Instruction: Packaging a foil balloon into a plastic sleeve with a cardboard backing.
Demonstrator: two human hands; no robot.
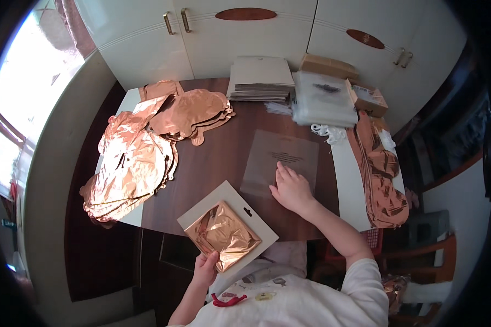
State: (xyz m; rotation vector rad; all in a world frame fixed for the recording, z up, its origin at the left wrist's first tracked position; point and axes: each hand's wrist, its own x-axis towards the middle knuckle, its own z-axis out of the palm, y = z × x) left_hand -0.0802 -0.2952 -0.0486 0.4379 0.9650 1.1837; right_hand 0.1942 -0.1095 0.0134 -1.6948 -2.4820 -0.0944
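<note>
we held a pale card [264, 231] in our left hand [204, 268], its thumb pressed on the folded copper-coloured foil [223, 231] that lay on the card, its other fingers hidden underneath. the card sat tilted at the near edge of the desk [213, 163], left of its middle, partly overhanging that edge, with its small dark slot toward the right.

our right hand [292, 191] gripped nothing: its fingers stretched forward, fairly close together, the thumb a little apart, and they rested on a clear plastic bag [259, 169] with dark print, right of the desk's middle.

along the left edge we had a glossy foil pile [131, 163], with more foil pieces [193, 109] toward the far left corner. a grey card stack [262, 73] stood at the far edge, and a clear bag stack [322, 103] near the far right corner, just behind some white cord [327, 132]. long foil strips [379, 180] lay along the right edge.
</note>
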